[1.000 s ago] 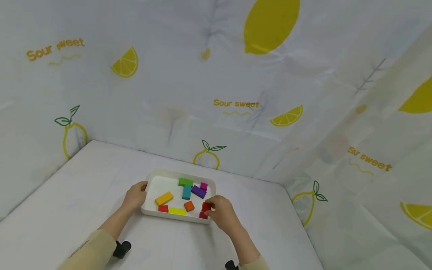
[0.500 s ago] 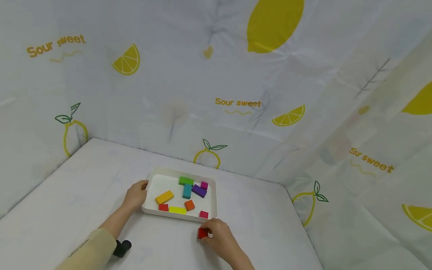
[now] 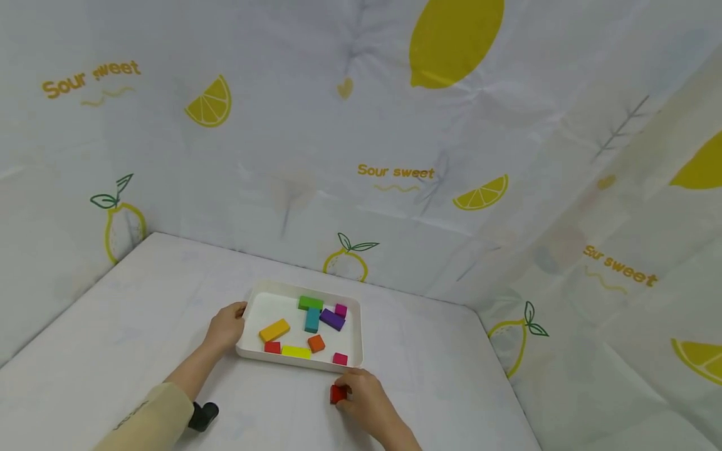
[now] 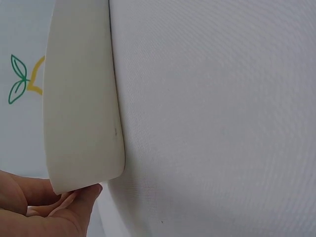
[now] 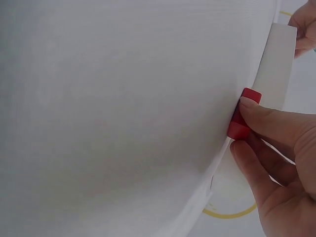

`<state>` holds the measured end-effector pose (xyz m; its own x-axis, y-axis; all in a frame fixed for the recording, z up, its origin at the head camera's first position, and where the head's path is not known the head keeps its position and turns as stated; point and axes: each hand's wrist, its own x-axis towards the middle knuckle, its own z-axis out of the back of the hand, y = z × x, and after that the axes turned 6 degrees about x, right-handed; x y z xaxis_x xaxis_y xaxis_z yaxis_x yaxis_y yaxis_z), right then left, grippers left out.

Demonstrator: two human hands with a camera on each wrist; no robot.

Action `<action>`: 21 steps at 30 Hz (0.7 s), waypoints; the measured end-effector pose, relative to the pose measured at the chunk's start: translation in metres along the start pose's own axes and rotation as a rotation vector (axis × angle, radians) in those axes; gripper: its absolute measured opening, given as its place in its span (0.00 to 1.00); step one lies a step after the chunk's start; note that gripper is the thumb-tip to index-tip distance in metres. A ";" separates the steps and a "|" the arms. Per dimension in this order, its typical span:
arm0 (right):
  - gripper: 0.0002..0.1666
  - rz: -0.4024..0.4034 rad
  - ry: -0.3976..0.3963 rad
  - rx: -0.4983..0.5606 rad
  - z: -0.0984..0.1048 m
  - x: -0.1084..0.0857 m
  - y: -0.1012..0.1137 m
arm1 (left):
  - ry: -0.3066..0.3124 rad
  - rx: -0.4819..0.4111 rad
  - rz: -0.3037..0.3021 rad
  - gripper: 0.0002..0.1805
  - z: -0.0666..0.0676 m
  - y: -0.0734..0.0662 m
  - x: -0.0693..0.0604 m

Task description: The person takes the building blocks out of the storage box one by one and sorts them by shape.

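In the lower left, the left hand [image 3: 225,327] holds the side of a white tray [image 3: 299,362] with bright blocks [image 3: 312,319] in it. At the bottom middle, the right hand [image 3: 366,398] pinches a red block [image 3: 336,394], just below the tray.

White cloth-covered tabletop [image 3: 451,369], pale sheeting [image 3: 271,138] upright along its far and side edges, printed yellow lemons [image 3: 455,44], lemon slices [image 3: 209,102], outlined lemons [image 3: 345,266] with green leaves [image 3: 363,247], orange "Sour sweet" lettering [image 3: 397,171], shallow creases [image 3: 479,92] in the sheeting, soft diffuse light
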<state>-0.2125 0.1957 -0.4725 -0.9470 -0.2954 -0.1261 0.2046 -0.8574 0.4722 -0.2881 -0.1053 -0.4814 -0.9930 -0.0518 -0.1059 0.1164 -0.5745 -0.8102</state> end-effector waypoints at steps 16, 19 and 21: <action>0.21 -0.008 -0.061 0.001 0.009 -0.005 0.008 | 0.015 0.001 0.002 0.27 -0.001 -0.001 -0.001; 0.20 0.039 -0.114 -0.011 0.025 -0.001 0.012 | 0.011 0.001 -0.004 0.27 0.000 -0.001 -0.001; 0.20 0.096 -0.163 -0.015 0.037 0.006 0.014 | 0.006 0.003 -0.007 0.27 0.000 0.000 -0.001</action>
<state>-0.2242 0.1977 -0.4347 -0.9503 -0.3049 0.0623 0.2983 -0.8353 0.4618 -0.2873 -0.1053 -0.4814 -0.9937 -0.0428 -0.1039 0.1095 -0.5775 -0.8090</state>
